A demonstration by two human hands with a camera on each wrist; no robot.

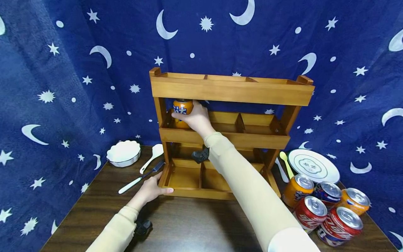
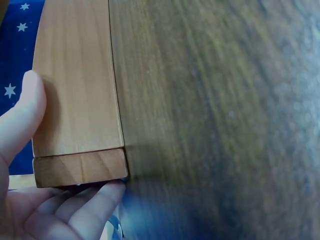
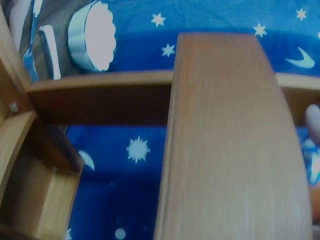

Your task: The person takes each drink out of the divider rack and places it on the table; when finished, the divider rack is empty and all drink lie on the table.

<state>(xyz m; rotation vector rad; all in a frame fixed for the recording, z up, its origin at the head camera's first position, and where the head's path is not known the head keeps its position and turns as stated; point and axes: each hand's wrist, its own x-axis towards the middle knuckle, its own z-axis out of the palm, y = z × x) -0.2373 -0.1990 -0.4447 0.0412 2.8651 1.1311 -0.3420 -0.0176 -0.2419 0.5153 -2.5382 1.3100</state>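
Observation:
A three-tier wooden rack [image 1: 225,138] stands on the dark table, divided into compartments. My right hand [image 1: 196,119] grips an orange soda can [image 1: 183,106], upright in the left compartment of the middle tier. Only a sliver of that can and a fingertip show at the right edge of the right wrist view, beside the tier's front board [image 3: 235,140]. At the rack's lower left corner, my left hand [image 1: 150,190] holds the frame. The left wrist view has its thumb [image 2: 31,102] along the front board and the other fingers against the end piece [image 2: 80,167].
Left of the rack are a white scalloped bowl [image 1: 124,154], a white rice spoon [image 1: 155,154] and a fork [image 1: 141,177]. Several soda cans [image 1: 315,206] cluster at the right, near a white plate [image 1: 311,164] and a yellow spoon [image 1: 285,163]. A starry blue cloth [image 1: 201,45] hangs behind.

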